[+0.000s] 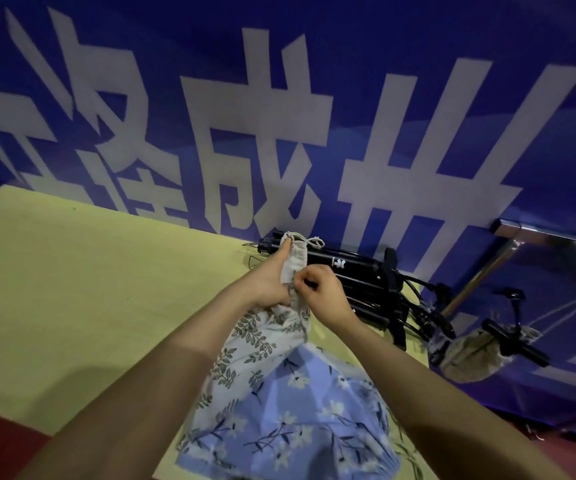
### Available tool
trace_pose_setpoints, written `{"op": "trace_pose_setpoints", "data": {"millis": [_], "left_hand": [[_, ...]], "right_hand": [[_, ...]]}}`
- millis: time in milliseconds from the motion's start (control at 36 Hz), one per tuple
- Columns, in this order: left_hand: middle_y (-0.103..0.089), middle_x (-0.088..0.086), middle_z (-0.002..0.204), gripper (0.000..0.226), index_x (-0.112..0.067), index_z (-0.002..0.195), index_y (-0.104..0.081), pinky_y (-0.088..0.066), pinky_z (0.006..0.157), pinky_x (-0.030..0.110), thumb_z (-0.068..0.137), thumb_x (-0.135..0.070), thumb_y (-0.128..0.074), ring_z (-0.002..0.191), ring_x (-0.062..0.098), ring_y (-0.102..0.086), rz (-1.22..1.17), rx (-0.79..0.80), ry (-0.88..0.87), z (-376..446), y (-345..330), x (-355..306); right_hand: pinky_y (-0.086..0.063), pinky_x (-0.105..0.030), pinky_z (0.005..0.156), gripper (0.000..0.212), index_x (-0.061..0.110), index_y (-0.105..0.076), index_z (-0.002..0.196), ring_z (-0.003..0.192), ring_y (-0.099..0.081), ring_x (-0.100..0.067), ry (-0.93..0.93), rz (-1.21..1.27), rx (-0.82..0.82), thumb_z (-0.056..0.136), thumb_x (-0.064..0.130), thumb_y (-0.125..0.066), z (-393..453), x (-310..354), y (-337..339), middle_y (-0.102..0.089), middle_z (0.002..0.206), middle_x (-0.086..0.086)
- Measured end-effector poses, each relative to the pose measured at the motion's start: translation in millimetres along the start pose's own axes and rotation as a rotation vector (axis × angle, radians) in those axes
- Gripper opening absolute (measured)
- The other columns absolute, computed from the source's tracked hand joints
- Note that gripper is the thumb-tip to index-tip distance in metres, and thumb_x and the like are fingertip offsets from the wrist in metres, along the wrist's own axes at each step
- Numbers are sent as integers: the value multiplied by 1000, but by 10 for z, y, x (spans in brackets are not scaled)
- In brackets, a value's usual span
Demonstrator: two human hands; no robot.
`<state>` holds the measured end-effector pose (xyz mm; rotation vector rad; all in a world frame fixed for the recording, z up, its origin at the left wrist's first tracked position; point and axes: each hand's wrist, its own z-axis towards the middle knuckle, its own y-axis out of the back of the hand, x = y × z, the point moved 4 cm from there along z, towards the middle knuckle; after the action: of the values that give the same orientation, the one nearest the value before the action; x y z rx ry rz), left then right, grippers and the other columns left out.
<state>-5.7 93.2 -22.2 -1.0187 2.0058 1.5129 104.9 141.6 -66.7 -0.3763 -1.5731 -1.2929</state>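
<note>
Pouch (295, 259) of coarse beige weave, slim and tube-like, is held above the far edge of the table (71, 271), its pale drawstring (315, 242) looped loose at the end pointing away. The left hand (268, 284) wraps its side, thumb laid along it. The right hand (326, 293) pinches the near end with curled fingers. Packing seems hardly advanced: the soft leaf-printed cloth (255, 344) and the blue flowered cloth (297, 414) bunch below the hands in crumpled folds, and I cannot tell whether any of it is inside. Behind lies a matte black folded tripod (348, 268), against a blue banner (383, 98) with white characters.
</note>
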Motion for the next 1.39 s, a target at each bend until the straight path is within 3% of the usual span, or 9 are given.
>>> {"op": "trace_pose_setpoints", "data": {"millis": [83,194,306,472,583,722,944,1111,1389], "left_hand": [[-48,11,137,108,-32,149,15,-40,46,18,81,2,-62,74,16,-61,13,-65,-15,-49,91,22],[-18,6,158,109,-33,148,18,-36,42,16,80,6,-58,118,37,-55,71,-152,-28,-64,178,81],[-33,23,149,109,-35,148,16,-35,36,16,80,7,-57,99,32,-63,28,-130,-47,-79,217,49],[-28,8,155,108,-34,149,14,-37,39,11,79,6,-58,63,4,-50,56,-115,-135,-79,297,-18],[-19,-1,158,104,-38,148,14,-53,66,32,80,-1,-56,91,19,-60,189,-159,-152,-99,331,-6],[-10,-7,160,99,-35,149,14,-42,60,31,84,1,-51,83,24,-56,442,-219,-130,-142,348,28],[0,-2,161,95,-22,150,16,-39,60,33,85,1,-51,88,27,-59,698,-302,-58,-96,477,97],[10,-4,160,98,-18,150,16,-42,56,31,82,5,-51,71,22,-51,700,-391,18,-21,727,96],[8,2,161,100,-16,150,14,-40,58,31,81,7,-55,81,24,-59,761,-433,59,81,948,102]], "right_hand": [[-42,-22,72,7,11,-63,82,75,-56,-11,-17,59,7,88,8,-61,3,84,-40,-62,83,-2],[-41,-7,60,8,5,-66,88,69,-55,-7,-4,6,-70,90,6,-58,27,180,-37,-63,80,-1],[-40,-8,60,7,8,-62,85,72,-54,-12,26,-5,-73,90,7,-56,67,274,-59,-62,81,-3],[-45,-24,64,16,15,-56,75,68,-54,-12,28,107,30,89,7,-57,93,357,-175,-59,80,-3],[-44,-23,66,17,13,-58,74,66,-53,-9,6,165,5,88,3,-57,126,395,-179,-58,72,4],[-47,-30,73,21,16,-60,74,71,-56,-15,-28,185,15,88,2,-57,157,374,-225,-61,75,-2],[-37,-9,64,9,10,-65,83,69,-49,-5,38,-71,-157,89,8,-59,211,445,-150,-58,81,1],[-48,-45,85,26,3,-53,116,94,-54,-35,57,-485,-36,91,9,-53,475,641,-91,-47,112,-15],[-54,-44,79,45,11,-41,131,87,-55,-27,127,-551,62,88,1,-50,713,686,-49,-37,118,-6]]}}
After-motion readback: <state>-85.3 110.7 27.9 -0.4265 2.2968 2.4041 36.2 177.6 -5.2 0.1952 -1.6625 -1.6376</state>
